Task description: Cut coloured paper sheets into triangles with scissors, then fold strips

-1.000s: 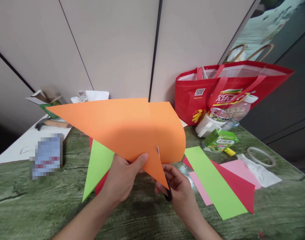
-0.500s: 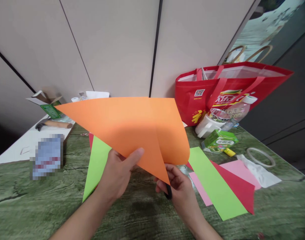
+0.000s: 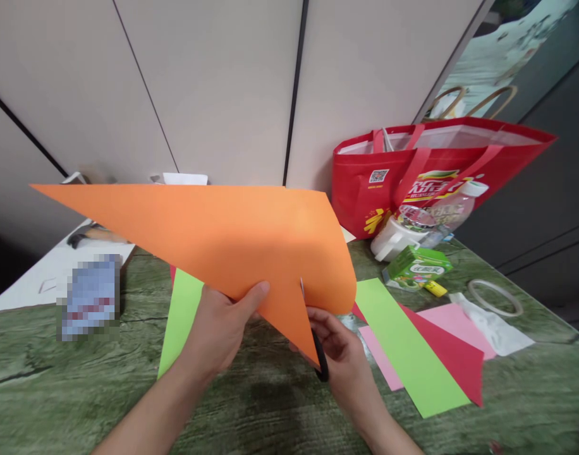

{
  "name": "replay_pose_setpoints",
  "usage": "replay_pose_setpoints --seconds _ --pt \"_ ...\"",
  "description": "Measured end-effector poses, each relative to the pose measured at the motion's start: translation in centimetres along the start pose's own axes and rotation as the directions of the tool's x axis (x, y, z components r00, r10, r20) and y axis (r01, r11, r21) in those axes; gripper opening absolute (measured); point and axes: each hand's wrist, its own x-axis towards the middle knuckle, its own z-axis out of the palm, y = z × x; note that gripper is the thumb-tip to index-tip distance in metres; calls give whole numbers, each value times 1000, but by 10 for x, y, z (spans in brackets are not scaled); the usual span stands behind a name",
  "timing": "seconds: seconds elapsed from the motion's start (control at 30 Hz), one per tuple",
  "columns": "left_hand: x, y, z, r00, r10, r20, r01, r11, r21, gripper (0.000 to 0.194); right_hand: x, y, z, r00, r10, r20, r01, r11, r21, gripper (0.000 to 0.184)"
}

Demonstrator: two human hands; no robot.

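A large sheet of orange paper is held up above the table, its left end tapering to a point and its right side curling over. My left hand pinches its lower edge, thumb on top and fingers underneath. Closed on the black handle of a pair of scissors, my right hand is at the lower right of the sheet. A short stretch of blade shows at the cut in the paper; the rest of the scissors is hidden behind the orange strip.
Green paper, red paper and pink paper lie to the right. Behind them stand a green carton, a white mug, a plastic bottle and a red bag. A hammer lies at left.
The orange sheet's pointed left end has swung further left, covering the green box and part of the hammer. A scissor blade now shows at the cut.
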Motion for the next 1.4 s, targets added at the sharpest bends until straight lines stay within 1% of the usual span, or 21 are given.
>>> replay_pose_setpoints --seconds 0.07,0.23,0.37,0.47,0.6,0.8,0.97,1.17,1.4 --pt "0 0 -1 1000 -1 16 1 1000 9 22 0 0 0 1000 10 5 -10 1000 3 35" --pt "1 -2 -5 994 -39 105 40 999 -3 21 1 0 -1 999 36 16 -37 999 32 38" --pt "2 -4 -8 990 -62 123 54 996 64 21 1 -1 -1 999 54 1 -54 997 48 39" --pt "1 -4 -8 989 -93 116 85 994 74 18 2 -1 -2 998 59 3 -59 997 54 39" --pt "0 -3 -4 991 -111 74 108 993 43 19 3 -1 -2 999 47 11 -48 997 54 37" --pt "-3 -1 -1 991 -106 83 104 994 27 16 1 -4 -1 1000 10 0 -10 1000 -17 34" --pt "-2 -2 -1 991 -107 83 104 994 31 20 1 -6 -1 1000 -2 -1 2 999 -45 33" --pt "-1 -3 -3 990 -108 96 106 994 28 19 1 -7 1 1000 -3 6 3 1000 -19 33" --pt "-2 -2 -2 989 -117 87 116 993 15 18 0 -8 2 1000 -11 -6 11 1000 -23 30"
